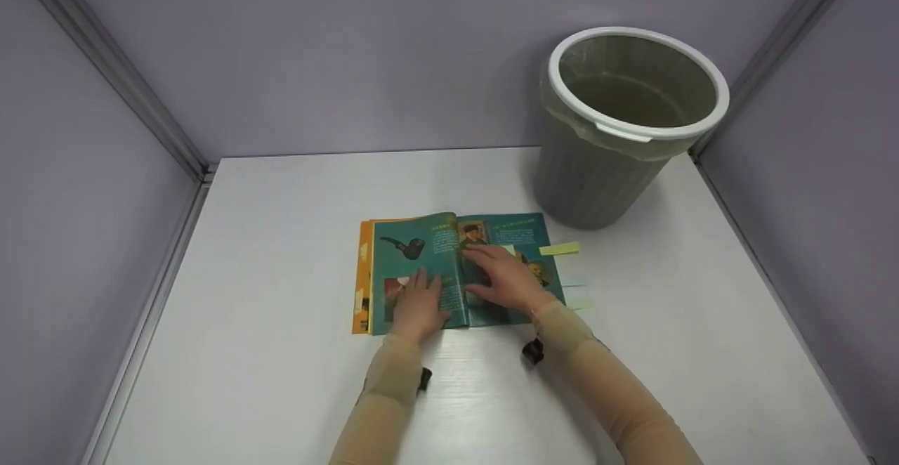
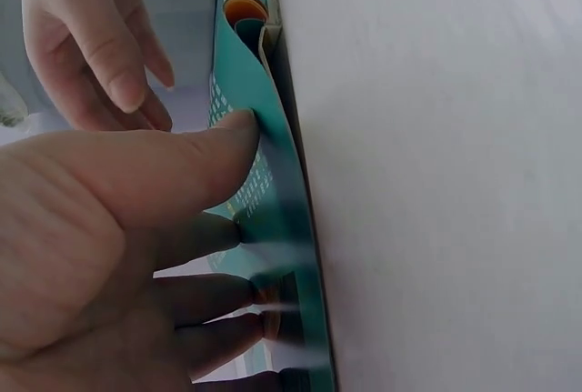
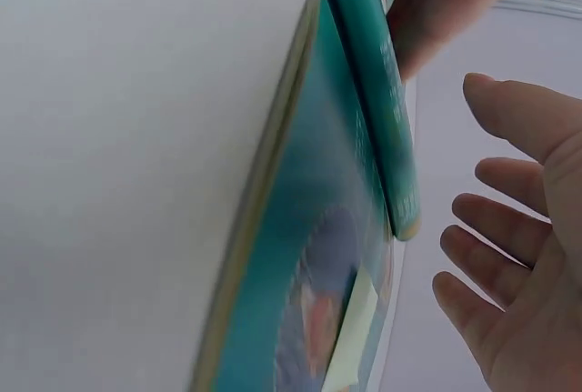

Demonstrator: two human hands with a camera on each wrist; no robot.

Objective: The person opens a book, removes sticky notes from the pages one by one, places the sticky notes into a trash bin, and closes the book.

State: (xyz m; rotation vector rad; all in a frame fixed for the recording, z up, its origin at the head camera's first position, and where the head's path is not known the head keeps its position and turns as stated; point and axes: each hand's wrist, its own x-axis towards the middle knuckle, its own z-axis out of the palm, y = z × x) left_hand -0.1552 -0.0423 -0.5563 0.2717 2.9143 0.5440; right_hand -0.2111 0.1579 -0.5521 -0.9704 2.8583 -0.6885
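1. Head view: nothing is gripped by either hand. The left hand (image 1: 418, 307) is laid with extended fingers on the left page of the open magazine (image 1: 451, 261); the right hand (image 1: 507, 279) is held over the right page, its fingers loosely spread. The magazine is set on the white table (image 1: 281, 254), in front of the grey bin (image 1: 597, 177). A yellow tab (image 1: 560, 249) and two pale tabs (image 1: 576, 281) are seen sticking out past the right edge, and a small note (image 1: 508, 249) is partly covered by the right hand.

2. Left wrist view: the left page is touched by the left fingertips, with the thumb close to its lower edge. Near the spine the page is bowed up in a rounded fold (image 2: 244, 12).

3. Right wrist view: the right fingers are seen parted and apart from the paper. The note is still attached to the right page.

4. Progress, as judged: the magazine is already opened, but its pages are not fully flattened, and the tabs and note are not yet removed. Whether their removal is intended cannot be told.
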